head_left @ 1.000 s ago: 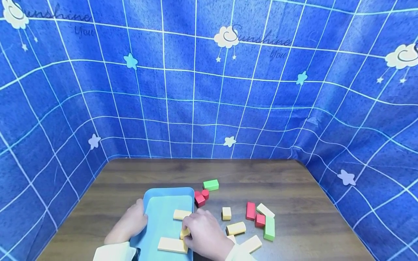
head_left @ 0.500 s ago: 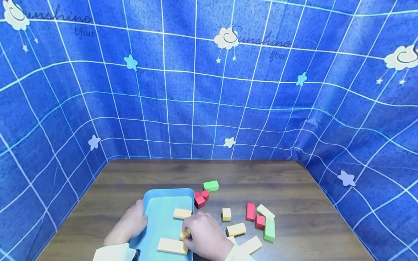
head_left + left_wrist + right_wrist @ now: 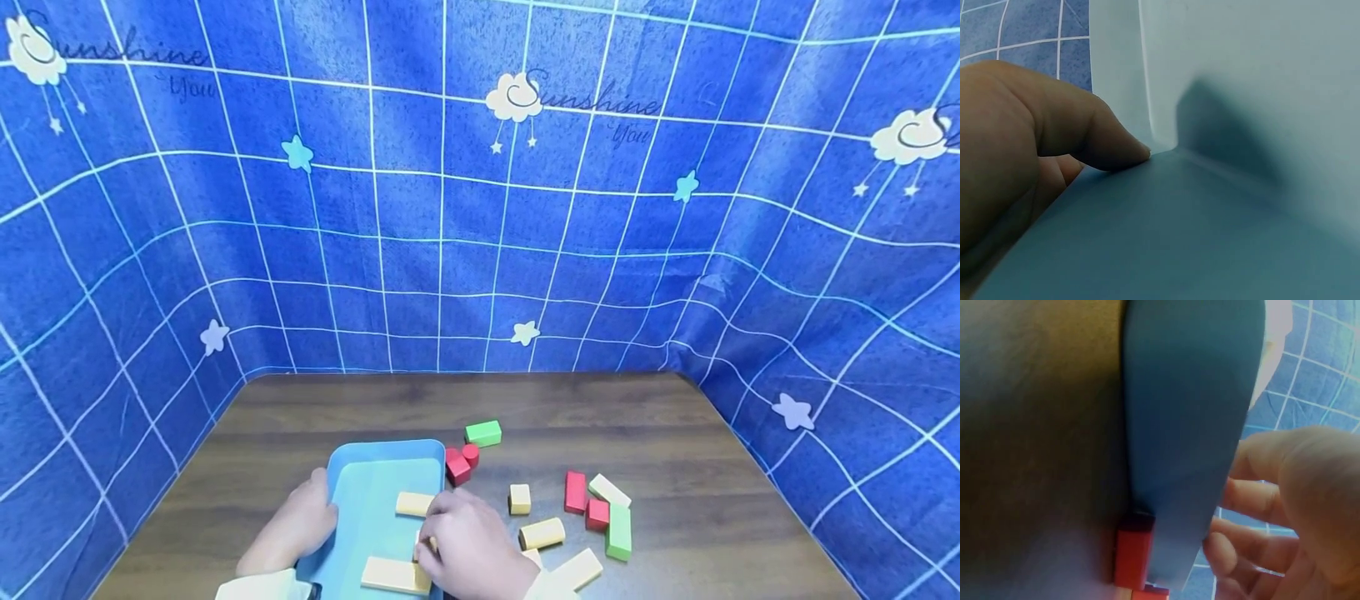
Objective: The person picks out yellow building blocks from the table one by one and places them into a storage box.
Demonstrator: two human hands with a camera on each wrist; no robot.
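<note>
A blue tray stands at the left of the table. My left hand grips its left wall; the left wrist view shows the thumb pressed on the wall's inner side, other fingers behind it. My right hand reaches over the right wall, its fingers curled round a small pale wooden block, mostly hidden by them. Inside the tray lie a short wooden block above that hand and a longer plank below it. In the right wrist view, the fingers show beyond the tray wall.
Red blocks sit against the tray's right side, a green block behind them. Farther right on the brown table are a wooden cube, a wooden cylinder, a plank and a red, green and pale cluster.
The view has tilted slightly upward, so everything sits a little lower. My right fingers have shifted slightly at the small wooden block; my left hand keeps its grip on the tray.
</note>
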